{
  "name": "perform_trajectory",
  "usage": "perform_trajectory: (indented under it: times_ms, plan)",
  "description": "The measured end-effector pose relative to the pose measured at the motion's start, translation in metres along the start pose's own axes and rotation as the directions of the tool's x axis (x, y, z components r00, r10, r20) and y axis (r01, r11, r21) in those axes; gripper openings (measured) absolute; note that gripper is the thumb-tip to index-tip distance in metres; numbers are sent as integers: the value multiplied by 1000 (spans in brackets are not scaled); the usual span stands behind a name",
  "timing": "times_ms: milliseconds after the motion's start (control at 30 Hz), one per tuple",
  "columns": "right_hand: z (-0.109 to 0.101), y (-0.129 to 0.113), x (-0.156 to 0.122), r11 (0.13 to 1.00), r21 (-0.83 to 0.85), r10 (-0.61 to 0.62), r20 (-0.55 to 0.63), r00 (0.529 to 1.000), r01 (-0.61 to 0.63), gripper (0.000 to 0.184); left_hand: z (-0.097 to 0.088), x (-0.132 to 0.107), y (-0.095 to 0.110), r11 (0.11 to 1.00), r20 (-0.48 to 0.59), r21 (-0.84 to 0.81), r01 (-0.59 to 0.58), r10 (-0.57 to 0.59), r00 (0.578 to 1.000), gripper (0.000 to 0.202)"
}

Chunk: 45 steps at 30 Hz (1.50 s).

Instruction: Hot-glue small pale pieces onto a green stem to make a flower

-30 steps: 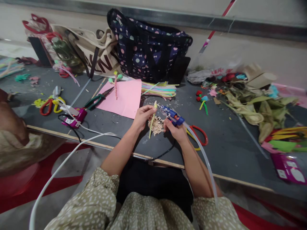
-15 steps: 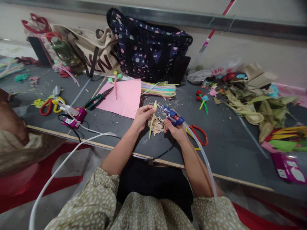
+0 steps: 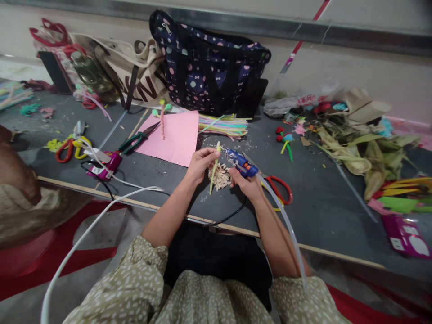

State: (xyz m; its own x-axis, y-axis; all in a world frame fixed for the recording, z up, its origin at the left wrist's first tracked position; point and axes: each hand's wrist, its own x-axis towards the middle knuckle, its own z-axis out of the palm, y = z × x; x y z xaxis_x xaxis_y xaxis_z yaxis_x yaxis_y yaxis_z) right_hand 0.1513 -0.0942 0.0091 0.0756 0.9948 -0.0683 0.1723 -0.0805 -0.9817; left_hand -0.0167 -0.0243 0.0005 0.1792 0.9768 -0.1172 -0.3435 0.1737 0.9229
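My left hand pinches the upper part of a thin yellow-green stem, which stands tilted over a small heap of pale cut pieces. My right hand is closed round a blue glue gun. Its nozzle points left at the top of the stem. A clear glue stick trails from the gun's back toward my lap. Both hands hover just above the dark grey table.
A pink sheet, green-handled pliers, a bundle of coloured straws and a dotted navy bag lie beyond my hands. Red-and-yellow scissors rest right of them. Dried husks cover the right side. Another person's arm is at left.
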Motion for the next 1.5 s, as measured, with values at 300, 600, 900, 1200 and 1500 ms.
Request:
perform_trajectory:
  times_ms: [300,600,900,1200,1500]
  plan:
    - [0,5,1,1000,9,4,11,1000,-4,48,-1,0,0,1000,9,-10,-8,8,1000,28]
    - [-1,10,2,1000,-6,-17,49,999,17,45,0,-1,1,1000,0,-2,-4,4,1000,28]
    - [-1,9,1,999,-18,-32,50,998,33,44,-1,0,-1,1000,12,-15,-10,10,1000,27]
    - [-1,11,2,999,-24,-25,37,999,26,45,1,-1,2,1000,19,-21,-13,13,1000,26]
    - [-2,7,2,1000,-8,-8,55,998,8,44,-1,0,0,1000,14,-6,-15,15,1000,28]
